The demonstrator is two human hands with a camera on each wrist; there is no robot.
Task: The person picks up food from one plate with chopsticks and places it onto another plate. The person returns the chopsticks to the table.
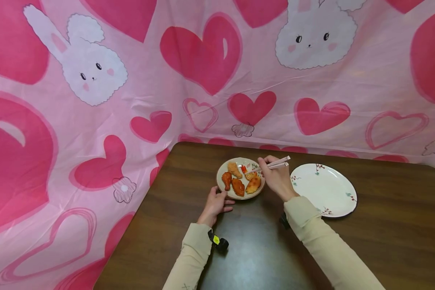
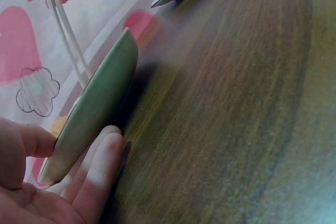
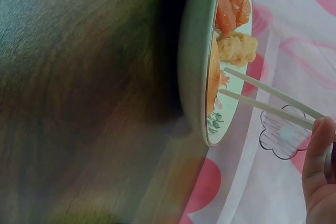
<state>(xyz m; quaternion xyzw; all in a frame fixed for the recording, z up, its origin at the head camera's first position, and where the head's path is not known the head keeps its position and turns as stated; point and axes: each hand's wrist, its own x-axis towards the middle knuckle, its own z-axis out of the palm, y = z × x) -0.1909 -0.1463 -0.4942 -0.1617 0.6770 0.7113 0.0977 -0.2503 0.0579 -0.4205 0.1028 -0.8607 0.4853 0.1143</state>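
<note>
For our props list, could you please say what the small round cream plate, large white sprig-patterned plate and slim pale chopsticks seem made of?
Small cream plate: probably glazed ceramic; its greenish outside looks smooth and satiny. Large white plate: perhaps ceramic or enamel; smooth, pale face. Slim pale chopsticks: plastic or painted wood; even colour, no visible grain.

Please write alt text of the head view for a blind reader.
A right hand holds chopsticks over a small plate of food while the left hand grips its rim. A larger white plate sits to the right on the brown table.
</note>
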